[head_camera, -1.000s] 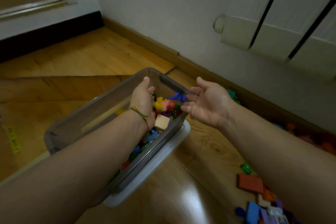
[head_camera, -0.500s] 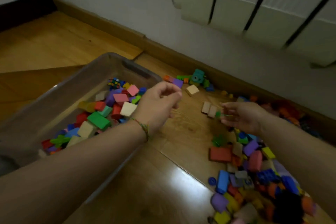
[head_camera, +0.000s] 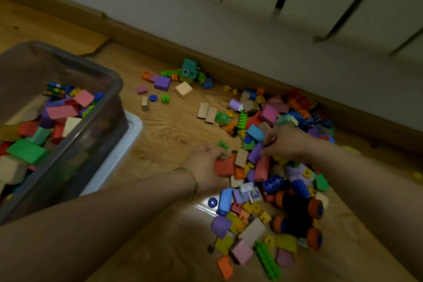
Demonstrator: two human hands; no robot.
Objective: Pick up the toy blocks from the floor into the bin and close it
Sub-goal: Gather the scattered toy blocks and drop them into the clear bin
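Both hands have been lowered since half a second ago and are now set into the toy blocks (head_camera: pixel 272 184), which are heaped on the wooden floor (head_camera: pixel 169 130) to the right of the bin. The left hand (head_camera: pixel 203 167) is placed at the heap's near edge, its fingers curled over a red block (head_camera: pixel 223 166). The right hand (head_camera: pixel 286 142) is pressed into the top of the heap beside a purple block (head_camera: pixel 255 153); its fingers are bent downward, but what is pinched cannot be told through the blur. The bin (head_camera: pixel 119 84), grey and translucent, is already partly filled with blocks and is stood on its white lid (head_camera: pixel 130 135). A dark toy vehicle (head_camera: pixel 297 210) with orange wheels is lodged among the near blocks. Loose pieces and a teal toy (head_camera: pixel 190 71) are scattered along the baseboard (head_camera: pixel 251 75), under a white radiator (head_camera: pixel 320 0).
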